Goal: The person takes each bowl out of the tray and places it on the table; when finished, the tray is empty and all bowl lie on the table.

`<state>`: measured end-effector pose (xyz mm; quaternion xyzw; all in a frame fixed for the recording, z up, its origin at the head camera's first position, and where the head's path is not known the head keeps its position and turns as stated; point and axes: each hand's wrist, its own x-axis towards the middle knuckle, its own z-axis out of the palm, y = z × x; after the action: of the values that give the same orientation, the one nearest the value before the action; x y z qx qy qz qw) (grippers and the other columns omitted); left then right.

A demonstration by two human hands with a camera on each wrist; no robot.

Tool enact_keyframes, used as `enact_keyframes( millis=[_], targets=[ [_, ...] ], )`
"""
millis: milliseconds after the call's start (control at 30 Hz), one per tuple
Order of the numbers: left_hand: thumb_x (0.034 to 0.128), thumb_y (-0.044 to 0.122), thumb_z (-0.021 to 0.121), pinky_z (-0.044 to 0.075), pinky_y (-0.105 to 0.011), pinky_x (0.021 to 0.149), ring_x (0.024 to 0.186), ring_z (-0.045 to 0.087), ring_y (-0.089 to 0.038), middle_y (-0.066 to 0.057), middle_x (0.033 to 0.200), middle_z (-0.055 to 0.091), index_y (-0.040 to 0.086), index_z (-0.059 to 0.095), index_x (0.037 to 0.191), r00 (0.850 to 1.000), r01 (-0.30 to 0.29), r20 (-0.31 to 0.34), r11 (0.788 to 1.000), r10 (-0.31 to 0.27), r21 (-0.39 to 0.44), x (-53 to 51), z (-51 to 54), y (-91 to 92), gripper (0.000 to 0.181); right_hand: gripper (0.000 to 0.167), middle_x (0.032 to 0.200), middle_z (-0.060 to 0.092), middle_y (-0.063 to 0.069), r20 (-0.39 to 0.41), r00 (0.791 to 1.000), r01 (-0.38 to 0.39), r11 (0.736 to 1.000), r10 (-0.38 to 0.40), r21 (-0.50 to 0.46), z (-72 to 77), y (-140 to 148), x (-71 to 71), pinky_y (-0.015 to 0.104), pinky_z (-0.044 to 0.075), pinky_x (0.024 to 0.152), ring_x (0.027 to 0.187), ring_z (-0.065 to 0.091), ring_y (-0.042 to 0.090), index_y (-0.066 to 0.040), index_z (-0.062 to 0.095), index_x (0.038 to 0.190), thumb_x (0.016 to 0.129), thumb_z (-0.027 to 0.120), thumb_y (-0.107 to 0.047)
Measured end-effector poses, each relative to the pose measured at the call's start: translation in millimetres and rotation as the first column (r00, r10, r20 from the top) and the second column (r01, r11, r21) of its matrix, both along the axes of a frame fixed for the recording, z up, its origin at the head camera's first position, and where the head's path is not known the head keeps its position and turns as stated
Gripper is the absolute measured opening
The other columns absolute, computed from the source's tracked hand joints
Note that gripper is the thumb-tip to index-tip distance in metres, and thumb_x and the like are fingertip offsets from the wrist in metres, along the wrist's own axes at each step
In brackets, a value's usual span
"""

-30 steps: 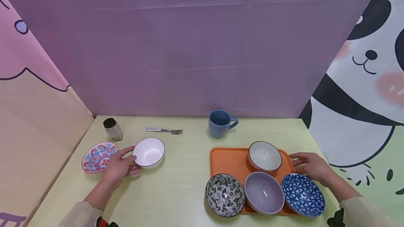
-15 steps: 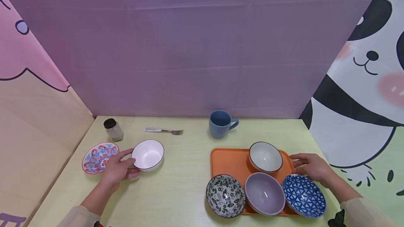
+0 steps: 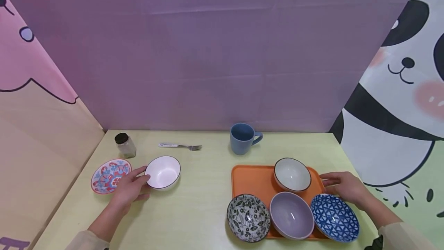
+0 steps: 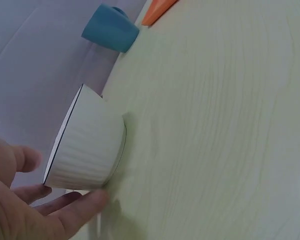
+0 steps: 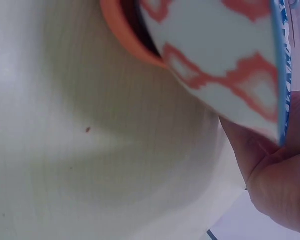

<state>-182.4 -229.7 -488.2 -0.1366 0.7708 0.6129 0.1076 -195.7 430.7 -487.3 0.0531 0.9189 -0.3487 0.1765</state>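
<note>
A white dark-rimmed bowl [image 3: 162, 172] stands upright at centre-left. My left hand [image 3: 127, 192] is at its left side, thumb by the rim and fingers loosely extended; in the left wrist view, fingertips [image 4: 92, 200] touch or nearly touch the bowl [image 4: 87, 142] low on its side. My right hand [image 3: 345, 188] rests by the right edge of the orange tray [image 3: 253, 176], behind the blue patterned bowl [image 3: 335, 217], fingers relaxed. The right wrist view shows that bowl's red-and-white outside [image 5: 215, 55] beside the hand [image 5: 285, 185]; its fingertips are hidden there.
A white bowl [image 3: 292, 174], purple bowl [image 3: 291, 215] and floral bowl [image 3: 248, 218] are on or overlap the tray. Further back are a blue mug [image 3: 240, 140], fork [image 3: 180, 146] and black-lidded jar [image 3: 126, 146]. A red-blue patterned plate [image 3: 110, 176] lies left.
My left hand's lower fingers have drawn slightly left and down from the white bowl's side. The right hand stays at the tray's edge; the whole head view has shifted slightly.
</note>
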Motion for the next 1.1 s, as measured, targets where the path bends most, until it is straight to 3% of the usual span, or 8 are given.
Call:
enact_keyframes(
  millis=[200,433,600,900,1100],
  targets=[
    [0.1078,0.027,0.051,0.052,-0.056,0.106,0.131,0.057,-0.043,-0.033,0.151,0.045,-0.003,0.032,0.158,0.999,0.049,-0.003,0.996,-0.049,-0.080,-1.0,5.6,2.2,0.061,0.052,0.120,0.068,0.026,-0.033,0.999,-0.026,0.999,0.027,0.027,-3.4,1.9,2.7,0.043,0.064,0.079,0.104,0.067,0.032,0.006,0.056,0.141,0.093,0.071,-0.008],
    [0.1073,0.027,0.051,0.046,-0.055,0.113,0.138,0.049,-0.044,-0.032,0.153,0.045,-0.006,0.032,0.156,0.992,0.098,-0.057,0.971,-0.113,-0.216,-1.6,18.7,2.1,0.062,0.053,0.119,0.068,0.024,-0.031,0.999,-0.025,1.000,0.026,0.017,-4.8,4.2,3.4,0.042,0.064,0.079,0.104,0.067,0.030,0.005,0.056,0.140,0.092,0.073,-0.011],
    [0.1065,0.026,0.053,0.043,-0.053,0.114,0.140,0.047,-0.043,-0.029,0.152,0.047,-0.004,0.037,0.155,0.987,0.083,-0.111,0.954,-0.119,-0.290,-3.8,29.2,0.8,0.059,0.053,0.119,0.068,0.025,-0.046,0.998,-0.035,0.999,0.035,-0.002,-4.6,5.1,3.3,0.040,0.064,0.078,0.102,0.068,0.029,0.006,0.056,0.139,0.092,0.073,-0.012],
    [0.1064,0.027,0.054,0.037,-0.046,0.117,0.141,0.048,-0.033,-0.021,0.150,0.051,0.004,0.043,0.153,0.976,0.016,-0.210,0.977,-0.062,-0.213,-10.8,52.4,11.0,0.053,0.056,0.121,0.065,0.027,-0.056,0.998,0.021,0.997,-0.025,-0.073,-8.3,5.8,1.4,0.040,0.065,0.077,0.094,0.072,0.027,0.007,0.053,0.141,0.090,0.070,-0.003],
    [0.1059,0.021,0.054,0.048,-0.041,0.108,0.130,0.057,-0.029,-0.020,0.142,0.057,0.005,0.048,0.149,0.959,0.011,-0.280,0.990,-0.051,-0.141,-19.9,68.2,36.6,0.046,0.058,0.122,0.064,0.029,-0.060,0.998,0.018,0.997,-0.022,-0.080,-8.5,5.8,-2.0,0.041,0.065,0.078,0.093,0.073,0.028,0.008,0.051,0.143,0.090,0.071,-0.004]
  ],
)
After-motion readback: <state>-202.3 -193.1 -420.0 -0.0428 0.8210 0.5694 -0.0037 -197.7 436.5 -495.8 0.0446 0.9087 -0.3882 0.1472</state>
